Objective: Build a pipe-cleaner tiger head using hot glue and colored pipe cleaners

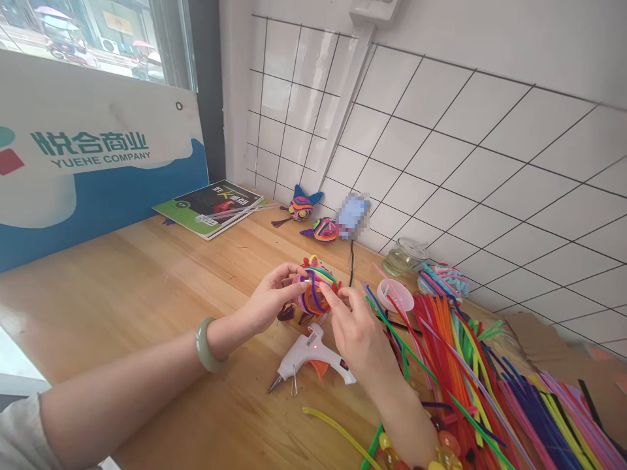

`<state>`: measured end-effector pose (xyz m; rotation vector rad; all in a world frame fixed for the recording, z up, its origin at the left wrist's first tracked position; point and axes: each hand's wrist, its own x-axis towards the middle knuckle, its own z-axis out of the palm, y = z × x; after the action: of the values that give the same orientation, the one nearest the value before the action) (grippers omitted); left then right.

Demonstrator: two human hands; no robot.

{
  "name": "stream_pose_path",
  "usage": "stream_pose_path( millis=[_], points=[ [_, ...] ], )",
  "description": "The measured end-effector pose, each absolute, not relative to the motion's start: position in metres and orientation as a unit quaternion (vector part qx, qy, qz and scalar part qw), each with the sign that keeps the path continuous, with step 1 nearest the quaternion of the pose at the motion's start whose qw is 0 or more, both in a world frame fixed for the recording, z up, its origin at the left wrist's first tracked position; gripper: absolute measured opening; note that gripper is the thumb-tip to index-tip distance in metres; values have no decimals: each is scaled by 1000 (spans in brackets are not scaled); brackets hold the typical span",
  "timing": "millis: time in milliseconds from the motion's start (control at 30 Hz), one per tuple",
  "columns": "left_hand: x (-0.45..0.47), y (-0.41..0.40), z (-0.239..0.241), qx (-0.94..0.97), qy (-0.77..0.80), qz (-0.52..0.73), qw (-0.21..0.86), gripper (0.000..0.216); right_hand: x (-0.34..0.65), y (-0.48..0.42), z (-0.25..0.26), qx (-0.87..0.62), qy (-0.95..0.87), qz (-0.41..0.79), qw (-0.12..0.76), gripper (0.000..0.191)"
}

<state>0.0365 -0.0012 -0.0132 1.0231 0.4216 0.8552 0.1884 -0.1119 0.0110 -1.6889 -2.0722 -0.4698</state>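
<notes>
A striped, multicoloured pipe-cleaner ornament (314,301) is held between my hands just above the table, with a dark tassel hanging below. My left hand (272,297) grips its left side, thumb and forefinger together near a small whitish piece too small to name. On the right side, my right hand (356,326) presses its fingers against the front, the other fingers curled. The far side of the ornament is hidden. Right below the hands lies a white hot glue gun (308,356) with an orange trigger and a lit red light, nozzle pointing left.
Bundles of pipe cleaners (441,346) cover the right side. A pink bowl (394,296), a glass jar (399,258) and a blurred phone (353,215) stand at the back near two finished-looking ornaments (300,207). Booklets (196,212) lie at the back left beside a signboard (108,189).
</notes>
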Motion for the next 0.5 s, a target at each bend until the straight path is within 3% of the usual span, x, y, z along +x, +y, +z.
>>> stream_pose_path(
  millis=[500],
  points=[
    [40, -1, -9, 488, 196, 406, 748, 29, 184, -112, 6, -625, -736, -167, 199, 52]
  ],
)
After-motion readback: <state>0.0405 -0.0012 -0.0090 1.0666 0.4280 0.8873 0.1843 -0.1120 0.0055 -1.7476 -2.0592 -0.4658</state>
